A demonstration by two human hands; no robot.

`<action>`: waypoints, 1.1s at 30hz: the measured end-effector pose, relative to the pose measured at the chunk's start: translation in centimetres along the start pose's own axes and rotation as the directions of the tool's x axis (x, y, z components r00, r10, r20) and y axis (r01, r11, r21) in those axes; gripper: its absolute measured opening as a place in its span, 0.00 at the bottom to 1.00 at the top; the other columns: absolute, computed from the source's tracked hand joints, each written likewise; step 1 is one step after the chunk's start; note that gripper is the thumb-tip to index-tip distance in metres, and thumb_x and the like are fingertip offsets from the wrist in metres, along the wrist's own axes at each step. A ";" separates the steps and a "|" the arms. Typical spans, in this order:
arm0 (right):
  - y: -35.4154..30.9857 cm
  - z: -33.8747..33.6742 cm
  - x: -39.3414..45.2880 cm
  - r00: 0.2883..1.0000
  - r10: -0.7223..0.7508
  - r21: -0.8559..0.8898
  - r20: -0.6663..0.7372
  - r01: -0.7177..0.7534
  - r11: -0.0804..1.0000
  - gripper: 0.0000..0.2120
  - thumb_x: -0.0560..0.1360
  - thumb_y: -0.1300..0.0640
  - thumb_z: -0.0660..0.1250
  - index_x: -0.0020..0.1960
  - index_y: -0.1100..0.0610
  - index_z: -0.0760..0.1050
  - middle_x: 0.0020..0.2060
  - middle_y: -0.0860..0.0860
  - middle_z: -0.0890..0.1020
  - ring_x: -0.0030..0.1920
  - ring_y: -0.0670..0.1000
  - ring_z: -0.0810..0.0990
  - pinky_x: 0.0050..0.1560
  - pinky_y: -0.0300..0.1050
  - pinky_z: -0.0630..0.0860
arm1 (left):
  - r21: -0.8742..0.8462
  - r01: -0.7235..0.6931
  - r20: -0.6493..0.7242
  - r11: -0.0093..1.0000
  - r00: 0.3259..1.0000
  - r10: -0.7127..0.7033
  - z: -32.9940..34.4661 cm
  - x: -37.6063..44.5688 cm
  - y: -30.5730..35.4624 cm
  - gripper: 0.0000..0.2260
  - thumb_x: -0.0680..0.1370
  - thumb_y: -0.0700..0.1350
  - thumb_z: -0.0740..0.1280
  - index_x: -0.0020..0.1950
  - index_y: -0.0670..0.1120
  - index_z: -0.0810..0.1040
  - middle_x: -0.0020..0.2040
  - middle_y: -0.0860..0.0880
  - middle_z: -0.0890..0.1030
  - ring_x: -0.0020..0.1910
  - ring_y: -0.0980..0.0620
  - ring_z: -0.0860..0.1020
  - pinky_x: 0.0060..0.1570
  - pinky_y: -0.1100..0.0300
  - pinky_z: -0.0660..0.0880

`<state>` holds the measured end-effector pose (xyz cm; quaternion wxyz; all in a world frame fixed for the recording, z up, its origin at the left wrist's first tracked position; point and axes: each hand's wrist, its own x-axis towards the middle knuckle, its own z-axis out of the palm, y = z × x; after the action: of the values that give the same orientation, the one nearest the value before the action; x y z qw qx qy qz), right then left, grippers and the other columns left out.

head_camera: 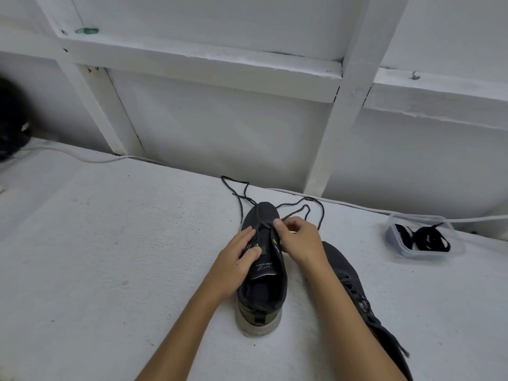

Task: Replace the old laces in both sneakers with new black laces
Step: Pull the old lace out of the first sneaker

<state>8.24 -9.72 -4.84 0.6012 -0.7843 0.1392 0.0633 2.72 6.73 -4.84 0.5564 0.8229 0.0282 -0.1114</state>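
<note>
Right now the first sneaker (pixel 262 259) stands on the white surface (pixel 110 243) with its heel toward the person and its toe pointing away, so its long axis runs straight out from the body. Its old lace (pixel 310 209) is nearly out: the loose lengths trail past the toe on both sides, and only the lowest eyelets near the toe seem threaded. The right hand (pixel 299 240) pinches the lace just at those eyelets, fingers curled narrow. The left hand (pixel 236 259) grips the left eyelet edge, steadying the shoe. I judge the coming pull runs away toward the toe. The second sneaker (pixel 365 303), laced, lies under the right forearm. The new black laces (pixel 428 237) sit in a clear plastic container (pixel 395 243) well to the right, nearer the right hand.
</note>
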 end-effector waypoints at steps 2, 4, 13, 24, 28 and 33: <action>0.0 -0.2 0.0 0.999 -0.028 -0.035 0.044 0.029 0.999 0.07 0.74 0.50 0.74 0.41 0.52 0.83 0.43 0.45 0.86 0.45 0.51 0.86 0.52 0.57 0.84 | 0.006 -0.001 0.000 1.000 1.000 0.001 0.1 0.0 0.0 0.22 0.83 0.48 0.62 0.77 0.53 0.65 0.76 0.61 0.64 0.73 0.65 0.61 0.68 0.68 0.58; -0.2 -0.2 0.2 0.999 -0.040 -0.017 0.029 0.040 0.999 0.08 0.77 0.52 0.72 0.41 0.54 0.81 0.43 0.48 0.86 0.44 0.54 0.86 0.50 0.59 0.84 | 0.009 -0.004 0.000 1.000 1.000 0.004 0.1 0.0 0.0 0.22 0.83 0.48 0.62 0.77 0.53 0.65 0.76 0.61 0.63 0.73 0.65 0.61 0.70 0.66 0.57; -0.1 0.0 -0.2 0.997 0.039 0.032 0.065 -0.041 0.999 0.08 0.77 0.49 0.71 0.45 0.53 0.82 0.44 0.49 0.86 0.47 0.53 0.86 0.54 0.58 0.83 | -0.005 -0.005 0.002 1.000 1.000 0.005 0.0 0.1 -0.1 0.22 0.83 0.48 0.62 0.77 0.54 0.66 0.74 0.63 0.65 0.73 0.65 0.62 0.70 0.66 0.58; 0.4 -0.2 -0.6 0.993 0.059 0.210 0.102 -0.080 0.974 0.08 0.77 0.50 0.73 0.53 0.52 0.83 0.49 0.50 0.87 0.51 0.52 0.86 0.54 0.49 0.84 | -0.005 0.002 0.008 1.000 1.000 -0.002 -0.5 0.3 0.1 0.22 0.82 0.49 0.61 0.76 0.52 0.68 0.75 0.59 0.67 0.73 0.63 0.63 0.74 0.61 0.59; 0.4 -0.1 -0.2 0.997 -0.006 0.106 0.073 -0.002 0.994 0.02 0.76 0.52 0.74 0.48 0.49 0.84 0.44 0.46 0.87 0.48 0.50 0.86 0.57 0.55 0.83 | 0.012 0.002 0.009 1.000 1.000 -0.002 -0.5 0.4 -0.1 0.20 0.83 0.45 0.61 0.76 0.51 0.68 0.75 0.58 0.66 0.73 0.62 0.62 0.74 0.60 0.59; -0.4 0.7 0.1 0.962 0.263 0.427 -0.079 -0.206 0.880 0.13 0.86 0.51 0.53 0.54 0.59 0.70 0.48 0.58 0.83 0.43 0.54 0.86 0.45 0.57 0.85 | 0.009 0.004 0.010 1.000 1.000 -0.004 -0.5 0.4 0.0 0.21 0.83 0.48 0.61 0.76 0.53 0.68 0.75 0.59 0.66 0.74 0.62 0.63 0.76 0.58 0.60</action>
<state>8.55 -8.96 -4.65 0.7311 -0.6183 0.2838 0.0516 3.17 7.14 -4.79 0.5527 0.8247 0.0267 -0.1169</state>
